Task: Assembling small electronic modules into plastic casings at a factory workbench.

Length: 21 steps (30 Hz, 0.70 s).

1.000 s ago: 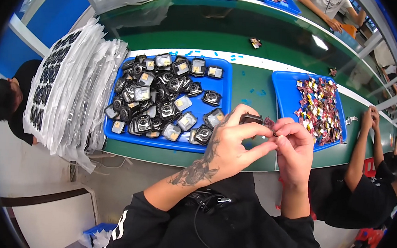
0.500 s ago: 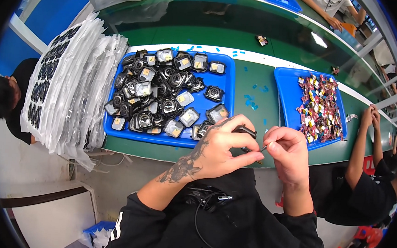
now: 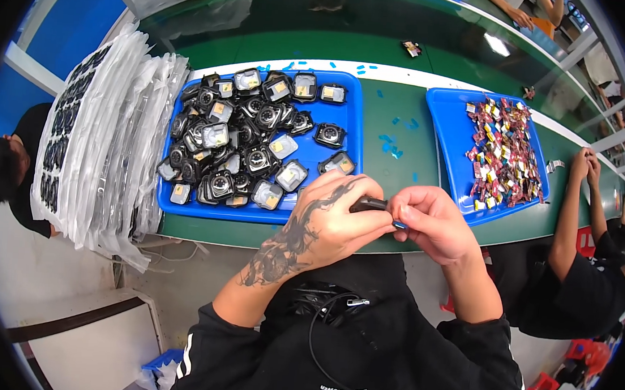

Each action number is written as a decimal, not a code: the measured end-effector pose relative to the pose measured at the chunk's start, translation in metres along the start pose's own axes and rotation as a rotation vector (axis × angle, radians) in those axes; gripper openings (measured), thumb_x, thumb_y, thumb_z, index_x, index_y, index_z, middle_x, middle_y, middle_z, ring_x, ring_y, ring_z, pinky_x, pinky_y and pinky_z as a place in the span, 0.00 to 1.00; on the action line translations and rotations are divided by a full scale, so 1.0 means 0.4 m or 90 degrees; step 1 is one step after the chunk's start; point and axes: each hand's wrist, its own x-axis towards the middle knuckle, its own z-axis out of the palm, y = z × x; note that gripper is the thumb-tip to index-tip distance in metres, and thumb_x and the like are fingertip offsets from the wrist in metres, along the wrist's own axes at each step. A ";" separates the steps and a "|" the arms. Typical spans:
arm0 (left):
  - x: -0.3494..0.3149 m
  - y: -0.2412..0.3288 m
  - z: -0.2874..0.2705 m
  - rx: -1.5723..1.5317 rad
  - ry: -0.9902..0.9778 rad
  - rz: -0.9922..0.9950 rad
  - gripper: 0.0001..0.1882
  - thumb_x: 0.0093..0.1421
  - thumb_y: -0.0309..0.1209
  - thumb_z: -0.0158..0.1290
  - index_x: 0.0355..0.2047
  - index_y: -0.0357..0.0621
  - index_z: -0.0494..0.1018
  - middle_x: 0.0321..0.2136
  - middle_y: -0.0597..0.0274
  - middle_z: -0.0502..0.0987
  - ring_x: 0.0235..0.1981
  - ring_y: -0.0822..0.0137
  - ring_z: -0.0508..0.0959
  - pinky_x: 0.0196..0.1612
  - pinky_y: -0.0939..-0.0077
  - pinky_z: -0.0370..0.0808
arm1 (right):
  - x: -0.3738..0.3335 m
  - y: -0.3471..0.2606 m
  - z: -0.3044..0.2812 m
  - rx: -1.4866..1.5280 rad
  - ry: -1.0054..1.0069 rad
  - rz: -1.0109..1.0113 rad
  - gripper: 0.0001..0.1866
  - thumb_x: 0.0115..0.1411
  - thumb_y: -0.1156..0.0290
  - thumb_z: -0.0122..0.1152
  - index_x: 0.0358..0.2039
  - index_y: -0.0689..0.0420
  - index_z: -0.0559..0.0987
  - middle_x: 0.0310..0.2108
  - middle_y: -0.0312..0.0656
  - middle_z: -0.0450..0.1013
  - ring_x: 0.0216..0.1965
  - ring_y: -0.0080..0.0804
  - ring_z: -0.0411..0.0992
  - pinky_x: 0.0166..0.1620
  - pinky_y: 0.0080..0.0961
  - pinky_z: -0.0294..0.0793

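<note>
My left hand (image 3: 333, 214), with a tattoo running up onto the forearm, is closed around a black watch case (image 3: 370, 204). Most of that case is hidden behind the fingers. Up against it, my right hand (image 3: 430, 221) is pinched, and a small shiny blue piece (image 3: 399, 225) shows at its fingertips. Whether that piece is a film tab cannot be made out. Just beyond my left hand is a blue tray (image 3: 357, 126) heaped with black watch cases (image 3: 257, 158), some showing a round back, others a clear face with a yellowish patch.
Right of centre, a second blue tray (image 3: 448, 125) holds many small red, yellow and white parts (image 3: 500, 161). Blue film scraps (image 3: 390, 146) are scattered between the trays. Plastic-wrapped stacked sheets (image 3: 106, 137) stand at left. Co-workers' hands (image 3: 584, 165) are at the right.
My right hand has moved in against the watch case, and a blue piece now shows at its fingertips. Both hands sit slightly further left in the picture; the whole view has shifted a little.
</note>
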 end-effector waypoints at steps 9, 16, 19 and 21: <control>-0.011 0.013 0.007 -0.174 -0.005 -0.170 0.07 0.47 0.24 0.66 0.28 0.42 0.81 0.31 0.58 0.74 0.29 0.66 0.77 0.29 0.77 0.72 | -0.033 -0.026 0.038 -0.267 0.056 -0.150 0.07 0.66 0.71 0.54 0.34 0.62 0.74 0.32 0.35 0.72 0.33 0.17 0.69 0.36 0.16 0.71; -0.006 0.015 0.001 -0.077 -0.001 -0.081 0.10 0.44 0.27 0.68 0.27 0.44 0.81 0.30 0.62 0.74 0.26 0.66 0.74 0.27 0.74 0.69 | -0.014 -0.022 0.028 -0.290 -0.028 -0.110 0.09 0.69 0.67 0.49 0.35 0.60 0.71 0.28 0.31 0.68 0.29 0.15 0.65 0.33 0.14 0.67; 0.002 0.019 0.005 0.062 0.044 0.040 0.12 0.39 0.29 0.69 0.27 0.48 0.80 0.28 0.66 0.74 0.23 0.66 0.72 0.26 0.72 0.66 | 0.011 -0.005 0.021 -0.195 0.031 -0.074 0.11 0.70 0.65 0.47 0.36 0.60 0.71 0.28 0.31 0.67 0.30 0.14 0.65 0.34 0.15 0.67; -0.002 0.020 0.009 0.131 0.050 0.059 0.13 0.39 0.29 0.69 0.27 0.48 0.80 0.28 0.66 0.75 0.24 0.65 0.73 0.26 0.71 0.66 | 0.036 0.009 0.010 -0.229 0.129 -0.142 0.10 0.70 0.67 0.47 0.36 0.59 0.72 0.29 0.31 0.67 0.30 0.15 0.64 0.36 0.17 0.68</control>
